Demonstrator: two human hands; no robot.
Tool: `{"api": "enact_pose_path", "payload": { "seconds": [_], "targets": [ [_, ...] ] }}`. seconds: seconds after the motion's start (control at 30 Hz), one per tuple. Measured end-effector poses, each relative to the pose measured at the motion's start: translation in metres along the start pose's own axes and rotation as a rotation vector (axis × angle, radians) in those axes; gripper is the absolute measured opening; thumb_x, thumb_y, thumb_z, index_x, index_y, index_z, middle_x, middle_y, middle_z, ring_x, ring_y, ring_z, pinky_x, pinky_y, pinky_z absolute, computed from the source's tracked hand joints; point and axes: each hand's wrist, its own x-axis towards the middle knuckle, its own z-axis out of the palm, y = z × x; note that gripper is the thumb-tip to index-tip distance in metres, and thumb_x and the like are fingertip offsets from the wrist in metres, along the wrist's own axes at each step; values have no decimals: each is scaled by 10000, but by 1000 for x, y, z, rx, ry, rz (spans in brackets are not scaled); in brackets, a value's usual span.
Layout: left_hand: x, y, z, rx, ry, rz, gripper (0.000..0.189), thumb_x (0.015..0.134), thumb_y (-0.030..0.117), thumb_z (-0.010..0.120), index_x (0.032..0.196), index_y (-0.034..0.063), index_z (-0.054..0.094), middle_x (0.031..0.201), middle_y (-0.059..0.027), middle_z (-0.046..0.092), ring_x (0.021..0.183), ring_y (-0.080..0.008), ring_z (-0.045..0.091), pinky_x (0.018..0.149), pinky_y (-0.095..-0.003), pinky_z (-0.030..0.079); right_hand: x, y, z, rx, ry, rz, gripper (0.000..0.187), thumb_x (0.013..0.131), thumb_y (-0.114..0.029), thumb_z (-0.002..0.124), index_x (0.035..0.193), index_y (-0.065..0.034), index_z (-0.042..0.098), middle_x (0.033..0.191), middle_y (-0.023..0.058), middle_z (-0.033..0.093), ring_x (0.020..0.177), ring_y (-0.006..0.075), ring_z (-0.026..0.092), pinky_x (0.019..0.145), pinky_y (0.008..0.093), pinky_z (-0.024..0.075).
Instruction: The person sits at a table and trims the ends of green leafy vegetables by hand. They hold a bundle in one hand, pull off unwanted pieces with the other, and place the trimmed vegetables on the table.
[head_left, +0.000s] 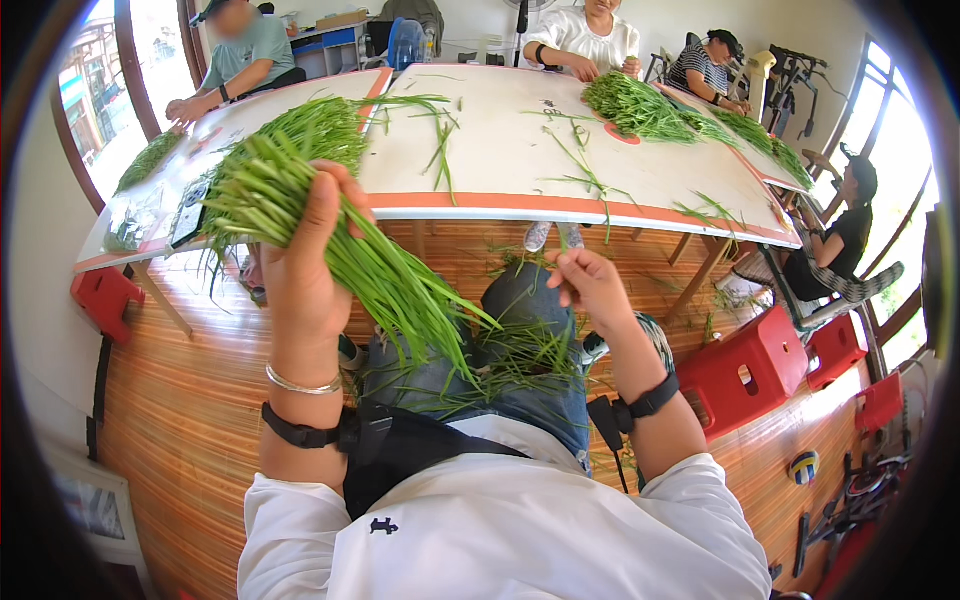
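A thick bunch of long green stalks, like garlic chives (390, 270), is gripped in my left hand (319, 240), with the pale cut ends pointing up and left and the leafy ends hanging over my lap. My right hand (589, 285) is raised above my knee, thumb and fingertips pinched on a thin green blade (564, 240). Loose green blades (525, 360) lie scattered over my jeans. Behind my left hand, a large heap of the same greens (315, 124) lies on the white table (487, 165).
Stray blades (442, 150) and a phone (189, 214) lie on the table. Several people sit around it, one handling another heap of greens (637, 109). Red plastic stools (750, 367) stand at my right, another red stool (105, 300) at the far left. A ball (804, 467) is on the floor.
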Motion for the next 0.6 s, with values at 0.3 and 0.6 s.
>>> {"api": "enact_pose_path", "payload": {
  "seconds": [0.3, 0.6],
  "targets": [
    [-13, -2, 16, 251, -445, -244, 149, 881, 172, 596, 903, 25, 588, 794, -57, 627, 682, -97, 565, 578, -220, 450, -30, -59, 7, 449, 13, -204, 210, 960, -184, 448, 1079, -44, 550, 770, 30, 624, 569, 90, 560, 467, 191, 402],
    [-23, -12, 31, 279, -463, -378, 192, 842, 119, 641, 982, -8, 609, 768, -44, 632, 682, -92, 579, 588, -226, 466, -51, -75, 28, 280, -98, -291, 132, 909, -151, 550, 901, -26, 589, 813, 94, 662, 676, 127, 610, 634, 226, 471]
  ]
}}
